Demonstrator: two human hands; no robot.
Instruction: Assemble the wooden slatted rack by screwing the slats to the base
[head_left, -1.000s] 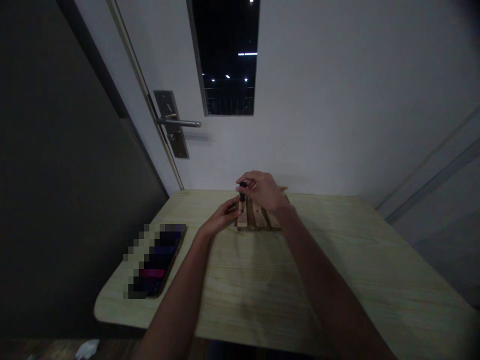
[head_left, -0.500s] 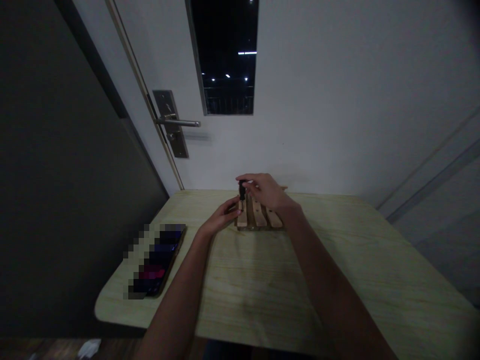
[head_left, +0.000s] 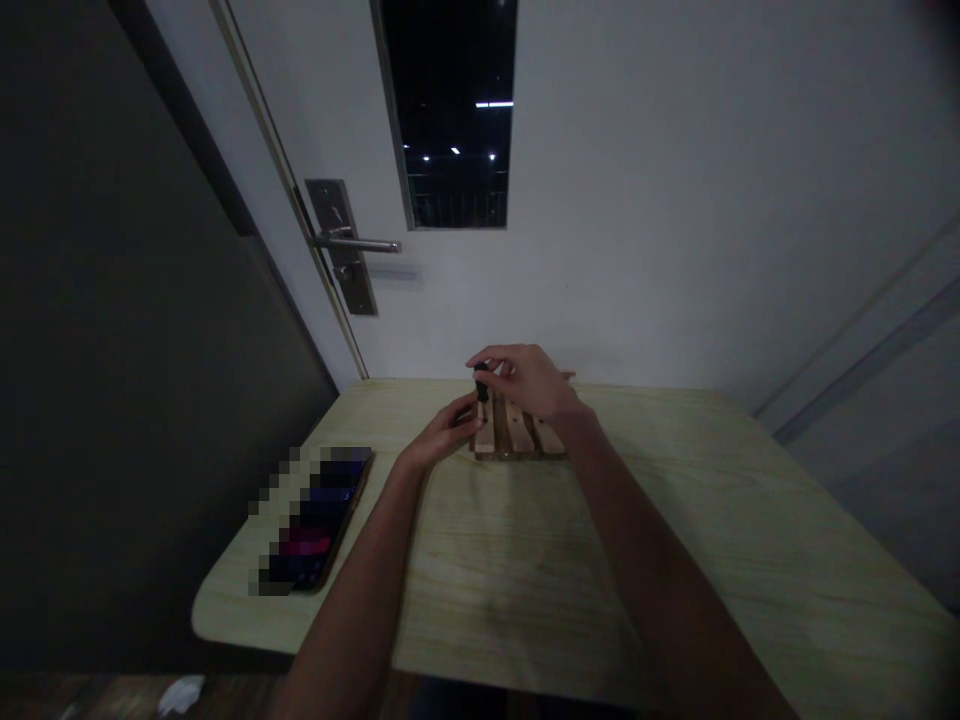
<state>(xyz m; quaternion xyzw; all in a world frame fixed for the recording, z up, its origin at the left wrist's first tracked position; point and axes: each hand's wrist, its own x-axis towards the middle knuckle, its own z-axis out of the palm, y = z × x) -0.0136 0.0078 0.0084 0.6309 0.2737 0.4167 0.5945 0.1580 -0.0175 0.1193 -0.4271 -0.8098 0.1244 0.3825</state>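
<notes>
A short screwdriver (head_left: 481, 385) with a black handle stands nearly upright in my right hand (head_left: 525, 375), its handle pinched between thumb and fingers. The tip points down at the leftmost slat of a small wooden slatted piece (head_left: 523, 438), at a dark hole or screw head. Around the left edge of that piece my left hand (head_left: 444, 432) grips, thumb on the near side and fingers farther back. Three pale shaped slats show, with dark spots on them. My right hand and wrist cover the far right part.
A phone (head_left: 319, 520) with its screen lit lies at the left of the pale wood-grain table (head_left: 480, 600). Behind the table stands a white door (head_left: 637, 250) with a metal lever handle (head_left: 360, 244) and a narrow dark window (head_left: 457, 110). White crumpled stuff (head_left: 180, 694) lies on the floor.
My right hand and the top of the screwdriver handle have shifted slightly left, and the fingers have turned a little on it. My left hand and the wooden piece stay in place.
</notes>
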